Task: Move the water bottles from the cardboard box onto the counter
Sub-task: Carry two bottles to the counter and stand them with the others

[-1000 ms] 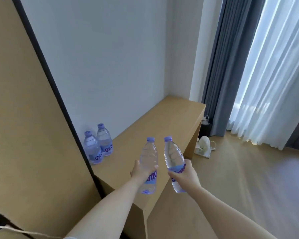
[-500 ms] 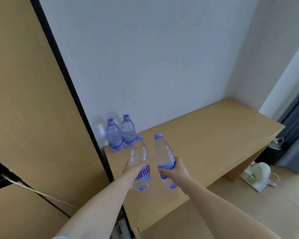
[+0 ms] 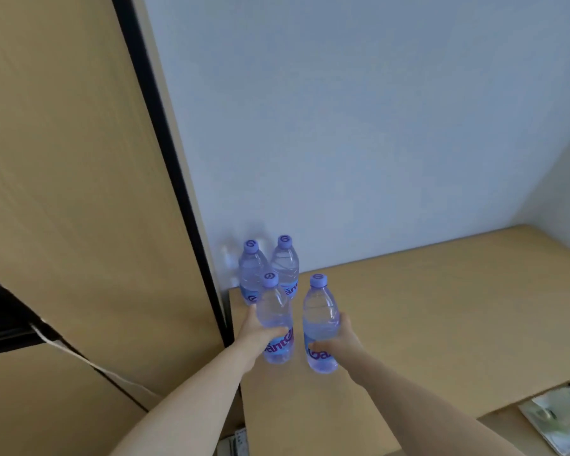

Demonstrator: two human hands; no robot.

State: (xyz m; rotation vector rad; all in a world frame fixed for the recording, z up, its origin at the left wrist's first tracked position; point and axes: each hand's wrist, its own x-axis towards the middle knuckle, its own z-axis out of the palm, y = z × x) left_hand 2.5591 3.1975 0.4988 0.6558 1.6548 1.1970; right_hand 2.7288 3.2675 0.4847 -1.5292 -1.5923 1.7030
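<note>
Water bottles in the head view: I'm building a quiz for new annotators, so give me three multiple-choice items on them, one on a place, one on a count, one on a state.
1. Where do the two standing water bottles sit on the wooden counter?
A. At its back left corner, by the wall
B. At its front right edge
C. On the floor

2. How many water bottles show in all?
A. Two
B. Four
C. Six

3. What are the hands doing?
A. Both lie flat on the counter
B. Only one holds a bottle
C. Each grips one upright bottle

Answers: 1 A, since the pair stands where the counter meets the wall and the tall wooden panel. 2 B, two standing plus two held. 3 C, as the left hand wraps the left held bottle and the right hand wraps the right held bottle.
</note>
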